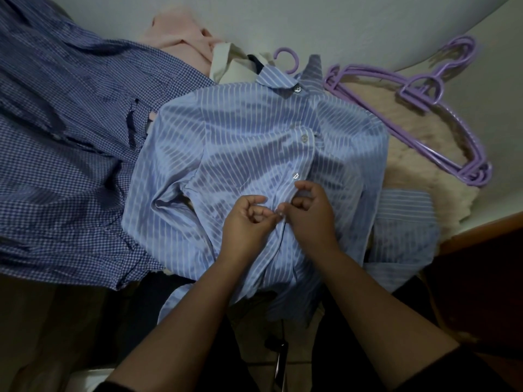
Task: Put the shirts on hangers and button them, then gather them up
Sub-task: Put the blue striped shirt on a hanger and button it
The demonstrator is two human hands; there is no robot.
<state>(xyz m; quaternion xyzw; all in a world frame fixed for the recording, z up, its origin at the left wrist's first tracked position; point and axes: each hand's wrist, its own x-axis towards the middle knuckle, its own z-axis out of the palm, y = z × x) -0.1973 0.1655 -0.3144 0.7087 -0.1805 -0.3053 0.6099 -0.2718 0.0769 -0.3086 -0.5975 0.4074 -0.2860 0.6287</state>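
Note:
A light blue shirt with white stripes [249, 142] lies flat in front of me, collar away from me, on a purple hanger whose hook [288, 59] sticks out past the collar. Three buttons down from the collar are fastened. My left hand [246, 219] and my right hand [308, 213] meet at the placket just below the lowest fastened button [295, 175]. Both pinch the placket's edges together with thumb and forefinger. The shirt's lower front hangs over the edge toward me.
A blue checked shirt [70, 137] spreads across the left. Pink [175, 29] and cream [235, 63] garments lie behind the collar. A stack of purple hangers [424, 108] rests on a fluffy cream rug [418, 165] at the right. A wooden edge [481, 233] runs at lower right.

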